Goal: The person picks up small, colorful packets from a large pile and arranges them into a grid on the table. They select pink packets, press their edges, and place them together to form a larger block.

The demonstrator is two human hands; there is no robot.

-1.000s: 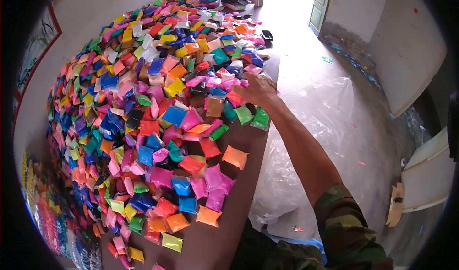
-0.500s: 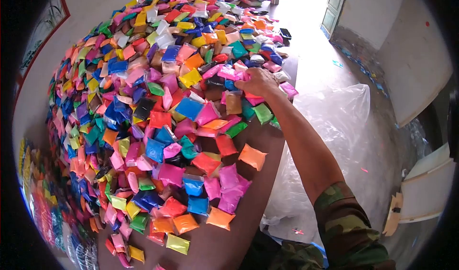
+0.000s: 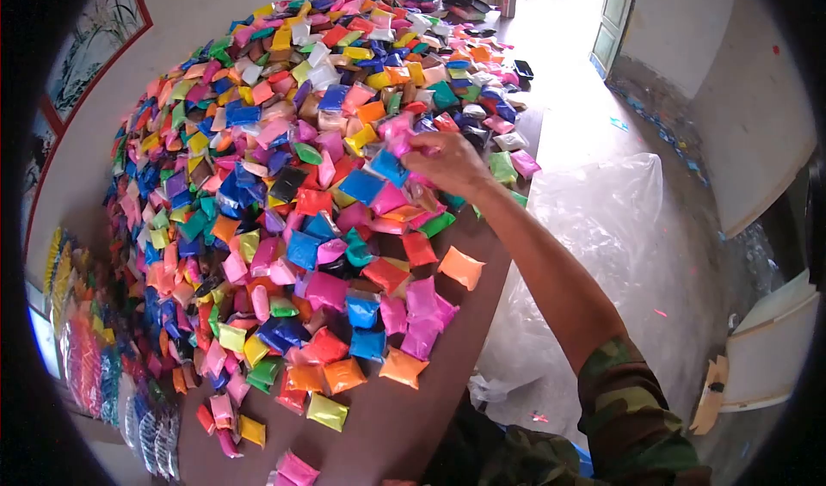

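My right hand [image 3: 447, 163] reaches out over a big heap of small coloured powder packets [image 3: 284, 168] on a brown table [image 3: 447, 357]. Its fingers are closed on a few packets lifted off the heap: a blue packet [image 3: 389, 166] and a pink packet [image 3: 396, 129] show at the fingertips. The arm wears a camouflage sleeve [image 3: 628, 417]. An orange packet [image 3: 461, 267] lies alone under my forearm near the table's right edge. My left hand is out of sight.
A large clear plastic bag [image 3: 594, 254] lies on the floor right of the table. Bundles of packed packets [image 3: 95, 357] stand along the left wall. An open door [image 3: 615, 13] is at the far end. A white object [image 3: 766, 348] stands at right.
My right hand has moved left and toward me over the heap and now lifts blue and pink packets. The view has shifted, so the heap sits lower and further right.
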